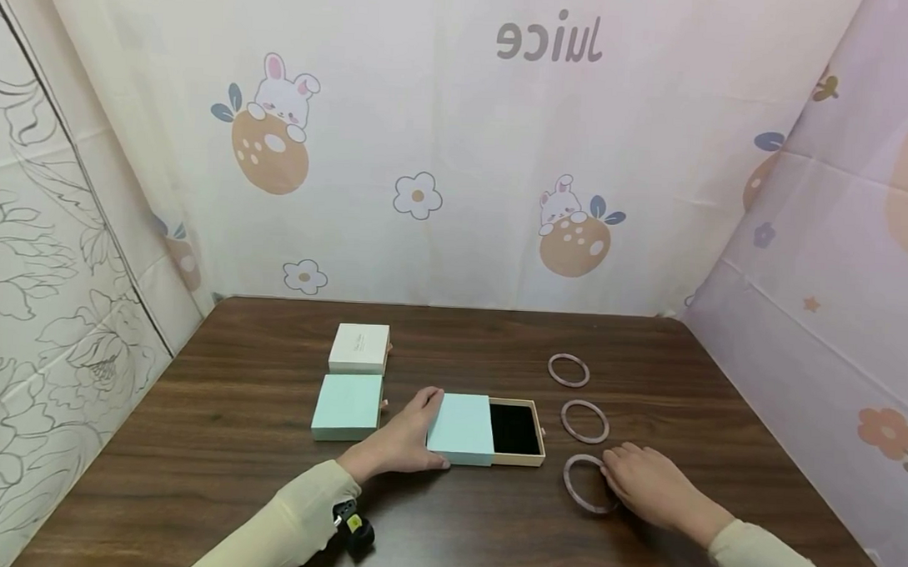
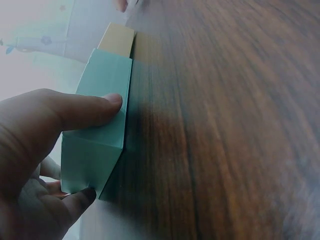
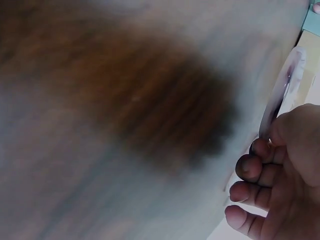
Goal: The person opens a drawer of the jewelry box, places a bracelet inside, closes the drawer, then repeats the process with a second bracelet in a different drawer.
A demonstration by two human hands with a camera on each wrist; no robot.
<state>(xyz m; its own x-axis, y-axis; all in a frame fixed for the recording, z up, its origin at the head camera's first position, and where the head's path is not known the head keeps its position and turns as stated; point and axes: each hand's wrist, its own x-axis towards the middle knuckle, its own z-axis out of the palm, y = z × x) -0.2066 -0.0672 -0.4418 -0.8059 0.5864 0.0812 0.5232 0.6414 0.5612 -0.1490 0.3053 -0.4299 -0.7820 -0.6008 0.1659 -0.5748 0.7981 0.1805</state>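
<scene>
Our left hand (image 1: 402,438) grips a box (image 1: 460,429) — our right hand (image 1: 655,488) pinches 1 bangle (image 1: 567,478).
Forearms (image 1: 290,513) angle inward, cut off below; right fingers (image 1: 617,470) hide the bangle's edge.

- From the open box (image 1: 460,425), bare tabletop (image 1: 467,351) left passage at 12 and 6 o'clock.
- The left hand (image 1: 404,436) blocked 9 o'clock.
- Three bangles (image 1: 585,440) obstructed 2 to 4 o'clock.
- Blur left clearance under the right hand (image 1: 653,484) uncertain.

Left grip (image 1: 407,436) clasping (right grip (image 1: 653,486) pinching).
</scene>
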